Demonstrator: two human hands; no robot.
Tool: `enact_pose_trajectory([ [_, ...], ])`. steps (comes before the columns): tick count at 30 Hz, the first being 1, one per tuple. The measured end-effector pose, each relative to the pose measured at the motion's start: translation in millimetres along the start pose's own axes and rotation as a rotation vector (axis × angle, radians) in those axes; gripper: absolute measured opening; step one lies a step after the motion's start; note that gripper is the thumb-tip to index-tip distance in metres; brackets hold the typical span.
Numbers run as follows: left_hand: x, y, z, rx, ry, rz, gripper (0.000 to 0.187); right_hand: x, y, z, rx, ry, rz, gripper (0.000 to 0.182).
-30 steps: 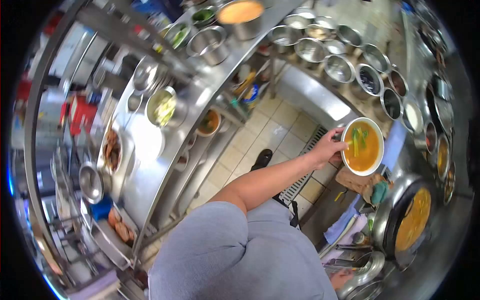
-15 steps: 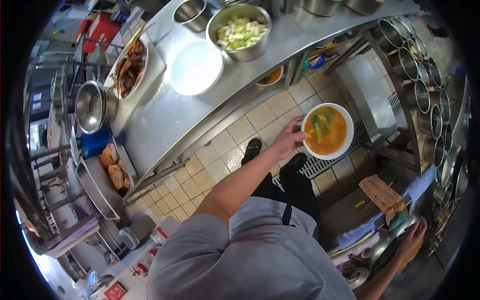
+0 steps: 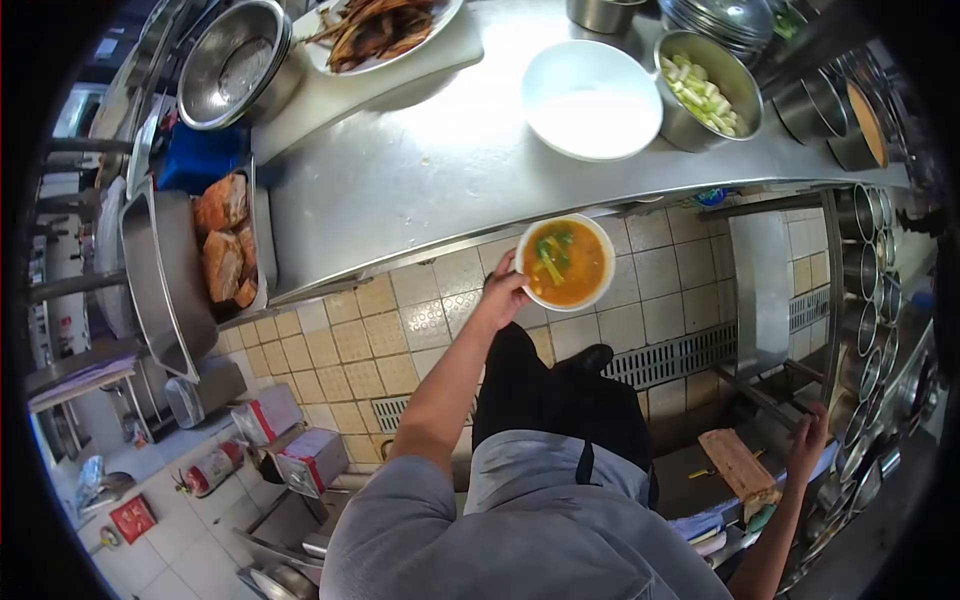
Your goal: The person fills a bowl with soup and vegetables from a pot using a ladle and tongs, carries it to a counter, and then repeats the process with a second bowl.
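My left hand (image 3: 505, 297) grips the rim of a white bowl of soup (image 3: 604, 283), thumb over the edge. The orange broth with green leafy vegetables (image 3: 553, 256) sits level inside. The bowl is held in the air beside the front edge of the steel counter (image 3: 400, 190). Off to the right, my right hand (image 3: 806, 442) is raised with its fingers loosely apart and nothing visible in it. Nearest to it are a worn brown block (image 3: 738, 465) and folded blue cloths (image 3: 700, 522).
On the counter stand a white empty bowl (image 3: 592, 100), a steel pot of chopped pale-green vegetables (image 3: 705, 95), a plate of browned meat (image 3: 375, 35) and steel bowls (image 3: 232, 65). A tray of cooked meat (image 3: 228, 240) is at left. Steel pots (image 3: 862, 265) line the right.
My body has turned toward the counter, and the bowl of soup in my left hand has come close to its edge. My right hand has moved up and away from the dark pan area.
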State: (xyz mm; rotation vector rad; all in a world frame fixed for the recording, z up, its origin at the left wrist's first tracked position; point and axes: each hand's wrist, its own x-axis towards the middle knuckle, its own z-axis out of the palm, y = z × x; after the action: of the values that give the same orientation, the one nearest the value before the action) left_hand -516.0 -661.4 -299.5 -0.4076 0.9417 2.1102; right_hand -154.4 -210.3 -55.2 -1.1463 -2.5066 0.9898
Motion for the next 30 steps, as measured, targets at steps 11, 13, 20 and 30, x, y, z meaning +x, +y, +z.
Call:
enact_pose_trajectory([
  [11, -4.2, 37.6, -110.8, -0.192, 0.179, 0.330, 0.054, 51.5, -117.6, 47.0, -0.239, -0.188, -0.077, 0.021],
  [13, 1.6, 35.4, -133.4, -0.207, 0.227, 0.387, 0.050, 56.0, -134.4, 54.7, -0.290, -0.186, -0.109, 0.021],
  [20, 34.9, 22.8, -202.5, -0.382, 0.260, 0.427, 0.033, 75.1, -192.5, 89.7, -0.209, -0.230, -0.136, 0.022],
  [30, 56.3, 26.4, -202.2, -0.392, 0.167, 0.518, 0.039, 113.6, -288.4, 202.3, 0.094, -0.506, -0.279, 0.021],
])
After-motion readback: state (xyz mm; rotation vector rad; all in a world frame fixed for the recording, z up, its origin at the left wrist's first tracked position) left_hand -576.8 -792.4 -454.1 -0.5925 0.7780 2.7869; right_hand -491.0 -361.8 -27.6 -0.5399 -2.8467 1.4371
